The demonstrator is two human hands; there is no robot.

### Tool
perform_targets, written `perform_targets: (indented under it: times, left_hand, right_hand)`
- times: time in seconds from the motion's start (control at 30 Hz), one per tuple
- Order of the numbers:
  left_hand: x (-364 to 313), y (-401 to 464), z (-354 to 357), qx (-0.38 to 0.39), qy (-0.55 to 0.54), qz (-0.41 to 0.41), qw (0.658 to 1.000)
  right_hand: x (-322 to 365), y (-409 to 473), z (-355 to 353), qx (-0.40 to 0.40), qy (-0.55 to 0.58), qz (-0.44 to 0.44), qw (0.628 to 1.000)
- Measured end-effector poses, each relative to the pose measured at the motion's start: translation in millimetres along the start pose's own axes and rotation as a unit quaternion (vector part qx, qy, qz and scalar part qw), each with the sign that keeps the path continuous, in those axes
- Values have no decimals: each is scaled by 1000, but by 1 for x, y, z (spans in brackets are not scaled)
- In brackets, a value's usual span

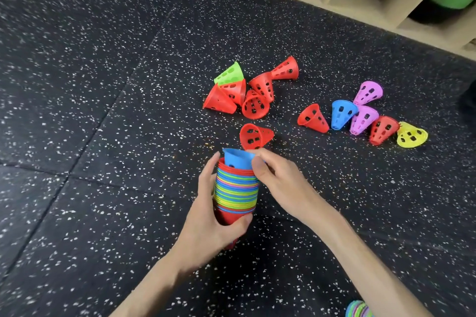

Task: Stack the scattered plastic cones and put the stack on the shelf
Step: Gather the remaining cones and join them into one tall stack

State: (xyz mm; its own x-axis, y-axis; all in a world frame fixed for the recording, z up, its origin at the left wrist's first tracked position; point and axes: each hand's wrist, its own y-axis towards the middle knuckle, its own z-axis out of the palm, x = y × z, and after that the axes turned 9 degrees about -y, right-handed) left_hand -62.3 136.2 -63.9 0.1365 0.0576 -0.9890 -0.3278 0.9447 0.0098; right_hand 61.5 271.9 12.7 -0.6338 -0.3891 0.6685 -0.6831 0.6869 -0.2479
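Above the floor (77, 110), the left hand (206, 219) grips the stack of cones (235, 190) around its lower part. The right hand (278, 177) pinches the blue cone (235, 158) sitting in the stack's top. Loose cones (257, 95) lie beyond the hands, near the shelf (360, 5).

Glossy plastic cones (255, 104) on matt, speckled rubber floor (103, 85).

Two bare forearms and hands of a person, seen from above. The left hand (206, 213) and its forearm enter from about seven o'clock; the right hand (280, 180) and its forearm enter from about five o'clock. No sleeve shows on either arm up to the picture's edge. The fingernails are short and unpainted. The wrists and fingers are bare.
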Motion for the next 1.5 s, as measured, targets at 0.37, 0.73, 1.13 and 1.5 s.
perform_targets:
  times: [0.37, 0.73, 1.13, 1.5]
  left_hand:
    - [5, 38, -6, 1, 45, 9, 999]
    - [32, 52, -36, -55, 64, 11, 996]
    - [29, 50, -35, -58, 99, 6, 993]
    - [25, 50, -34, -51, 111, 4, 992]
  right_hand:
    - [-19, 41, -18, -103, 6, 3, 995]
    - [-59, 129, -19, -44, -234, -43, 970]
    - [-12, 110, -5, -62, -31, -44, 997]
    - [-7, 93, 2, 102, -22, -24, 994]
